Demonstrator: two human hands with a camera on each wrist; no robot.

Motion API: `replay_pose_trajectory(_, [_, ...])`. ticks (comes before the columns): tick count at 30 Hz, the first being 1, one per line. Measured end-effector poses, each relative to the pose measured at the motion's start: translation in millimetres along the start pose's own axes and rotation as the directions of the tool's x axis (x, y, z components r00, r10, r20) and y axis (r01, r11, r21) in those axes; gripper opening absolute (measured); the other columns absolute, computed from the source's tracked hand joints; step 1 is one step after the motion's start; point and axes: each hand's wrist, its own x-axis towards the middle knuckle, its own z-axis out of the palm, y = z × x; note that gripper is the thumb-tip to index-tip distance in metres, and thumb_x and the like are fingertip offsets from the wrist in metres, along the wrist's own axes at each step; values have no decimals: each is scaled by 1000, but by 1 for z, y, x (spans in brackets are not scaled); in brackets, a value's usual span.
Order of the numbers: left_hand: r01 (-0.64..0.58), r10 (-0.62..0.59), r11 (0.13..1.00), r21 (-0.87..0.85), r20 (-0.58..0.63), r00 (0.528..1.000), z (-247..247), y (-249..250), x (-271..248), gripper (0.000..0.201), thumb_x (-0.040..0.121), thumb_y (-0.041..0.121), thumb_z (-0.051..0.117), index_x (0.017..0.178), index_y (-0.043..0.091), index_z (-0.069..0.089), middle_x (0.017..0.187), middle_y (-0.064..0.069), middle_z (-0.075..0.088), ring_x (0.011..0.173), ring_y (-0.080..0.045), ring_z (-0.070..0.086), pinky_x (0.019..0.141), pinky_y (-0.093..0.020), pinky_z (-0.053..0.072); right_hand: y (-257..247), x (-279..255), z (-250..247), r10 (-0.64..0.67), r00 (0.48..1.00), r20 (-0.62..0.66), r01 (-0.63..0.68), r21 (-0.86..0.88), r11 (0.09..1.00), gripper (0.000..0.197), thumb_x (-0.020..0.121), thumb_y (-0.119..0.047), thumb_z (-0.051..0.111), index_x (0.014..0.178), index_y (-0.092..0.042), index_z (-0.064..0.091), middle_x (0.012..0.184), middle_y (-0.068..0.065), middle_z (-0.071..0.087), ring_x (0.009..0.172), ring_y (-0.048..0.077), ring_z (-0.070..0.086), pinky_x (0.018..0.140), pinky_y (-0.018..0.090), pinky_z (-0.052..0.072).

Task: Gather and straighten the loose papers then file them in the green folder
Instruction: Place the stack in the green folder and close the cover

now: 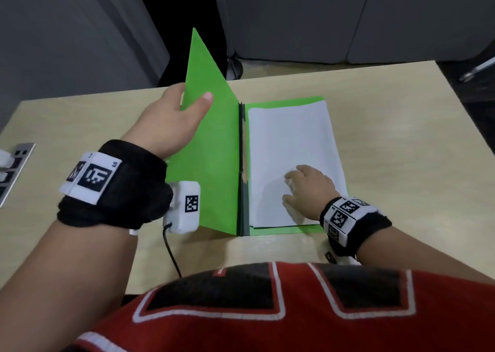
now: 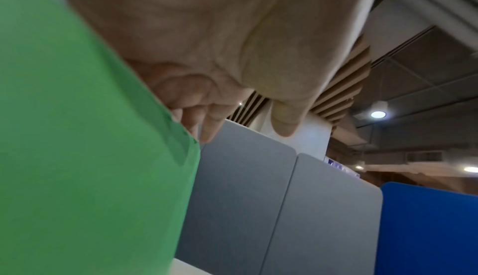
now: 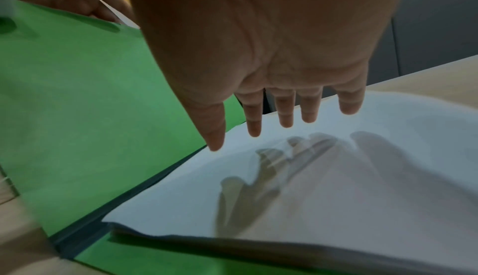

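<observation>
The green folder (image 1: 211, 148) lies open on the table, its left cover lifted at a steep angle. My left hand (image 1: 191, 98) pinches the cover's outer edge, thumb on the inner face and fingers behind; the left wrist view shows the cover (image 2: 90, 156) against those fingers (image 2: 207, 124). A squared stack of white papers (image 1: 289, 137) lies on the folder's right half beside the dark spine. My right hand (image 1: 290, 186) is spread flat over the stack's near part. In the right wrist view its straight fingers (image 3: 284, 115) hover just above the papers (image 3: 336, 177), casting a shadow.
The wooden table (image 1: 388, 137) has bare surface right of and in front of the folder. A metal socket panel (image 1: 13, 169) is set into its left edge. Grey partitions (image 1: 294, 16) stand behind the table, a blue one (image 2: 426, 228) further off.
</observation>
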Motion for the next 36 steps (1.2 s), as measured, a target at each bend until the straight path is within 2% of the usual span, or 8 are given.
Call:
replay_pose_trajectory(5, [-66,69,992,-104,18,997,21,38,-22,67,93,62,33,151,30,22,128,10,50,122,-9,44,97,-26,31,49,-9,-17,88,988,-129,-75,102,992,44,90,-32,56,132,-19,52,145,7,41,131,29,42,107,41,37])
replay_pose_trajectory(8, [-68,83,965,-254,50,995,36,52,-27,74,81,77,32,145,41,30,147,13,45,133,-14,45,112,-37,34,76,-9,-25,174,972,-156,-126,277,952,42,93,-21,51,134,-11,50,142,13,43,128,33,44,105,38,37])
replay_pose_trajectory(12, [16,28,906,-424,97,995,52,67,-30,55,67,83,34,113,58,49,124,18,60,117,-16,59,103,-46,44,106,-6,-34,240,965,-109,-182,385,905,40,97,-17,42,135,-7,48,137,18,52,123,34,51,99,33,39])
replay_pose_trajectory(15, [84,-18,839,-538,127,992,64,75,-30,66,79,75,34,136,43,43,128,9,61,121,-23,57,101,-47,45,119,-5,-37,245,968,-57,-201,412,889,38,99,-18,39,133,-8,53,132,15,59,123,32,53,97,32,40])
replay_pose_trajectory(20, [168,-28,731,-662,217,976,88,92,-31,44,95,61,30,128,38,47,134,0,58,127,-26,52,107,-55,38,133,0,-35,275,961,-32,-208,570,795,32,97,-23,39,112,-9,64,106,12,71,104,31,64,95,40,49])
replay_pose_trajectory(25, [283,42,651,-704,406,913,127,99,-30,51,94,58,33,136,31,44,145,-3,49,132,-26,46,106,-60,37,137,4,-32,255,967,-7,-168,735,657,26,97,-20,42,96,-8,66,90,8,70,76,20,65,80,29,51])
replay_pose_trajectory(31, [280,-72,847,-452,426,902,171,76,-8,49,96,52,41,136,25,44,140,1,51,129,-22,48,102,-42,39,134,5,-27,236,971,50,-185,783,595,25,95,-23,41,80,-20,62,83,2,68,77,19,65,72,34,49])
replay_pose_trajectory(36, [198,-201,980,35,206,958,185,24,24,52,94,44,49,138,17,44,146,-15,41,126,-33,50,105,-38,41,127,-1,-32,245,969,-8,-174,681,711,31,97,-30,41,102,-14,67,100,6,71,97,28,65,89,39,52])
